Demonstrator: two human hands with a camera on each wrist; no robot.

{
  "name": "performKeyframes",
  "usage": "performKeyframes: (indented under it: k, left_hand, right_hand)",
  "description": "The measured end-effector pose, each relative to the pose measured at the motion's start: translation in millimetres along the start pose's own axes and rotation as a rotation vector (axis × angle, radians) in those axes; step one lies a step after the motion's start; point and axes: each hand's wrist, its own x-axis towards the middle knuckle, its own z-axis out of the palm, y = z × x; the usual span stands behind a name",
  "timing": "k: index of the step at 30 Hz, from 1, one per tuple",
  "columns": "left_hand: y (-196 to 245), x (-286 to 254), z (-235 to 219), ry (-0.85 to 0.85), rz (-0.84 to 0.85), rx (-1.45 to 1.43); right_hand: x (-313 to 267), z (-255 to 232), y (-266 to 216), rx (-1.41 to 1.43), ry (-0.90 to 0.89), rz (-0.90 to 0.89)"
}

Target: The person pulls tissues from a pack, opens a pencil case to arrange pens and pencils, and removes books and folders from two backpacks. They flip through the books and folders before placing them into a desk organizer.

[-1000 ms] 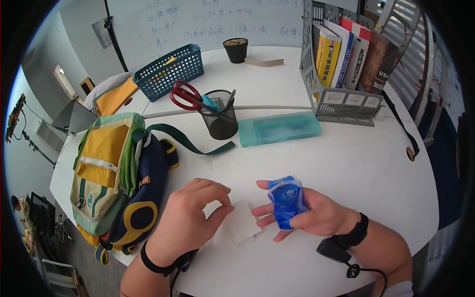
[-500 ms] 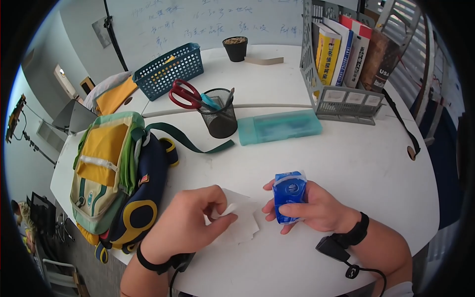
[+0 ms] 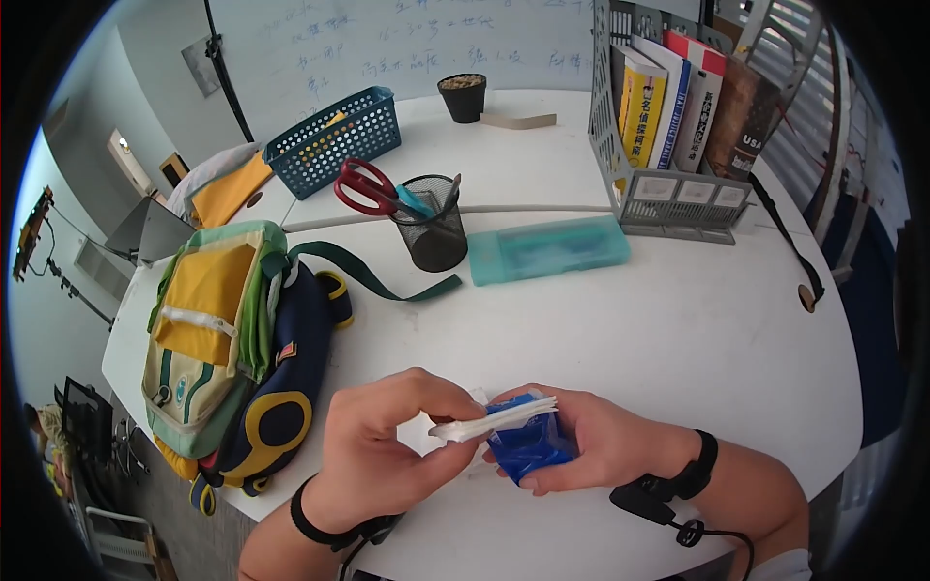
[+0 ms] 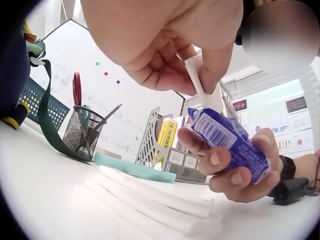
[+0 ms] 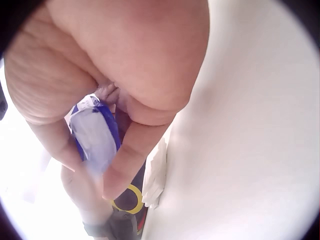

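Clearly, left fingers [image 3: 426,388] pinch white tissue [image 3: 504,417] at 1 end of the blue packet [image 3: 529,449]; right fingers [image 3: 554,476] grip that packet.

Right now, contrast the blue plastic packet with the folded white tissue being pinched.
The blue plastic packet is printed; the folded white tissue looks plain. The packet is chunky; the tissue, a thin strip. The right hand grips the packet; the left hand pinches the tissue. Both are held off the table.

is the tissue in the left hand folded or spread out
Folded. In the head view the tissue shows as a narrow, layered strip, pinched by the left hand at the blue packet.
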Motion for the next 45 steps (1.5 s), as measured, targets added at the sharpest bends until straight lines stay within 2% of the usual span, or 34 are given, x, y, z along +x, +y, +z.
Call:
performKeyframes:
  k: [1,3,9,12,15,16,18,22,24,25,28,30,31,33,35,37,39,41,43,45]
  left_hand:
    - [-1,0,-2,0.000,-0.001,-0.001]
    - [-1,1,-7,-0.033,-0.146,0.000]
    - [7,6,-11,-0.107,-0.287,0.052]
    - [5,6,-13,-0.127,-0.307,0.145]
    - [10,9,-13,-0.134,-0.375,0.094]
    - [8,9,-13,-0.134,-0.375,0.094]
    - [3,6,-14,-0.092,-0.275,0.268]
    - [10,6,-14,-0.055,-0.294,0.238]
    - [13,7,-12,-0.107,-0.413,0.195]
    - [12,7,-12,-0.107,-0.413,0.195]
    - [2,6,-12,-0.107,-0.333,0.129]
    - [-5,4,-17,-0.167,-0.222,-0.013]
    - [-3,5,-16,-0.166,-0.218,-0.011]
    - [2,5,-12,-0.162,-0.259,0.090]
    - [10,6,-4,-0.168,-0.236,0.118]
    - [11,5,-1,-0.174,-0.214,0.146]
    - [6,3,-1,-0.102,0.031,0.089]
    - [4,2,-2,-0.048,0.040,0.029]
    - [4,2,-2,0.004,0.021,0.028]
    - [4,1,1,-0.003,-0.025,0.053]
  right_hand:
    - [-2,-2,-1,0.001,0.000,0.001]
    - [-4,-3,-4,0.008,0.074,0.072]
    - [-2,-1,-3,-0.088,0.074,0.046]
    - [-2,-1,-2,0.018,0.077,0.049]
    - [-2,0,3,-0.003,0.065,0.024]
    - [-2,1,1,-0.003,0.066,0.024]
    - [-2,3,-4,-0.002,0.081,-0.013]
    - [-2,1,-4,0.009,0.106,-0.020]
    - [-1,3,-1,-0.027,0.119,-0.052]
    - [-1,4,1,-0.026,0.119,-0.051]
    - [0,4,7,-0.015,0.145,-0.109]
    - [1,2,7,-0.041,0.159,-0.116]
    - [1,1,7,-0.044,0.159,-0.120]
    - [-1,-1,13,-0.053,0.118,-0.011]
    - [-2,3,10,-0.117,0.145,-0.016]
    - [-9,9,-9,-0.523,0.243,-0.126]
    - [-11,12,-13,-0.457,0.264,-0.144]
    - [-13,11,-13,-0.397,0.294,-0.168]
    - [-10,7,-3,-0.185,0.208,-0.050]
    - [-9,9,0,-0.158,0.174,-0.052]
